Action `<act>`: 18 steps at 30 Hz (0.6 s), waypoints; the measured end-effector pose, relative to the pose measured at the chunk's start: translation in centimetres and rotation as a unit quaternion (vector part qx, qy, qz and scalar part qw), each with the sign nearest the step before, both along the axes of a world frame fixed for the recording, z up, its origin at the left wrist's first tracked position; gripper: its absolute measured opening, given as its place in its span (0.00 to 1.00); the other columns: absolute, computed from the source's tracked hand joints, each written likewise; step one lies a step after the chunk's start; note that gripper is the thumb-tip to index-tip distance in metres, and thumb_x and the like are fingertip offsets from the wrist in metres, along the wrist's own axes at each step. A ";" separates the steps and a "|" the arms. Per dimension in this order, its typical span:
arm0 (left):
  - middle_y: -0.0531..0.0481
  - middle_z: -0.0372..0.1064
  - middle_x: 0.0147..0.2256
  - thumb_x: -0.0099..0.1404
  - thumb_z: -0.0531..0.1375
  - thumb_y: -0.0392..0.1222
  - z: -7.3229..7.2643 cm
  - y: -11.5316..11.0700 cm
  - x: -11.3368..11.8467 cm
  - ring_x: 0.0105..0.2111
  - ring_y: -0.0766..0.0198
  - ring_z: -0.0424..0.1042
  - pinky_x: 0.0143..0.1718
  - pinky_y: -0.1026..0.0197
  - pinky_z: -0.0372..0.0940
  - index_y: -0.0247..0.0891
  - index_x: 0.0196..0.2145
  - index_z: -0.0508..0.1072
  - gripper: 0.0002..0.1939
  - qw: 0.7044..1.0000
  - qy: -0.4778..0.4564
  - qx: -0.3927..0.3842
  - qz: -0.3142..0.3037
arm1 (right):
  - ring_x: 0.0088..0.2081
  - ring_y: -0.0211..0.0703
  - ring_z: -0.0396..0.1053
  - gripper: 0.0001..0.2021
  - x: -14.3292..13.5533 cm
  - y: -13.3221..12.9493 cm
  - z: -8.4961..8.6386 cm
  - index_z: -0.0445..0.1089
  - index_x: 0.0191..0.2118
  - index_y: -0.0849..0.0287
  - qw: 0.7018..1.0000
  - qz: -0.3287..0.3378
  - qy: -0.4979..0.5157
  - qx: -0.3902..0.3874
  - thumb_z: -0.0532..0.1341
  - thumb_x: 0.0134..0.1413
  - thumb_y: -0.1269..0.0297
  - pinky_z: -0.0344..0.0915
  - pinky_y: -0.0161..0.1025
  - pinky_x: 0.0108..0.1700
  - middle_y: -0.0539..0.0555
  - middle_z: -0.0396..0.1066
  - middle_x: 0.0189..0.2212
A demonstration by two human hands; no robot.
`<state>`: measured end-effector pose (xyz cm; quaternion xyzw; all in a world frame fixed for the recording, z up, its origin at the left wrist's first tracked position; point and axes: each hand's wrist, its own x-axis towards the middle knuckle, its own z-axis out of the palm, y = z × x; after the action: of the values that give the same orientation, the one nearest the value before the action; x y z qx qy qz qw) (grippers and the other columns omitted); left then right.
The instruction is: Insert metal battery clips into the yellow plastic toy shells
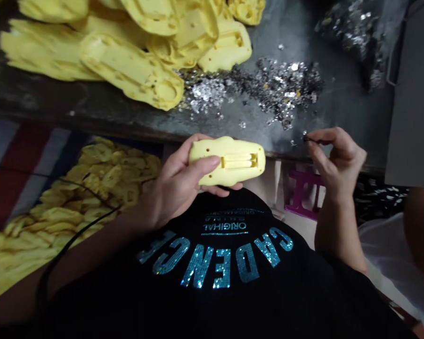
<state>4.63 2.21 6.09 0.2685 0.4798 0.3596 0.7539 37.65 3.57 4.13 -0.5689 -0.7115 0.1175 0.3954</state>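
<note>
My left hand [183,176] is closed round a yellow plastic shell [212,149], its thumb lying across the face. A battery compartment [239,161] and small screw holes show on that side. Over the table's front edge, my right hand [334,155] pinches a tiny dark metal piece [305,138] between thumb and forefinger; its exact kind is too small to make out. Beyond that hand, small shiny metal pieces [282,89] lie heaped on the dark table [339,110], with a few strays near the fingertips.
Many yellow shells [132,70] are piled at the table's back left. Below left, a large heap of yellow parts [102,174] rests by a striped sheet [24,155]. A clear bag of metal pieces [360,33] and a grey panel [415,103] stand right. A purple stool [302,193] is underneath.
</note>
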 end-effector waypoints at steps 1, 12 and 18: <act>0.49 0.85 0.43 0.66 0.74 0.48 0.1 -0.1 0.0 0.31 0.45 0.90 0.24 0.60 0.80 0.44 0.50 0.67 0.24 1.000 -0.007 0.008 -0.001 | 0.41 0.52 0.81 0.03 -1.2 -0.6 0.8 0.85 0.46 0.44 1.000 0.021 0.006 0.001 0.72 0.71 0.59 0.73 0.53 0.48 0.50 0.85 0.40; 0.49 0.83 0.49 0.75 0.72 0.52 -0.3 -2.2 -1.6 0.38 0.48 0.91 0.30 0.57 0.86 0.44 0.51 0.70 0.18 0.992 0.006 0.123 0.001 | 0.42 0.51 0.81 0.09 -8.5 -2.0 3.6 0.80 0.50 0.42 0.984 0.121 -0.128 0.037 0.71 0.72 0.67 0.68 0.56 0.50 0.47 0.87 0.45; 0.49 0.83 0.50 0.75 0.72 0.54 -0.5 -2.7 -1.8 0.36 0.50 0.90 0.31 0.55 0.86 0.44 0.52 0.71 0.20 0.991 0.001 0.132 0.022 | 0.41 0.52 0.81 0.09 -9.4 -1.9 3.7 0.81 0.49 0.42 0.984 0.123 -0.119 0.054 0.70 0.71 0.67 0.69 0.56 0.48 0.49 0.86 0.43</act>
<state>2.80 -0.50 5.61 0.3558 0.4342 0.4359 0.7035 28.28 1.67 7.84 -0.4649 -0.8233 0.0580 0.3204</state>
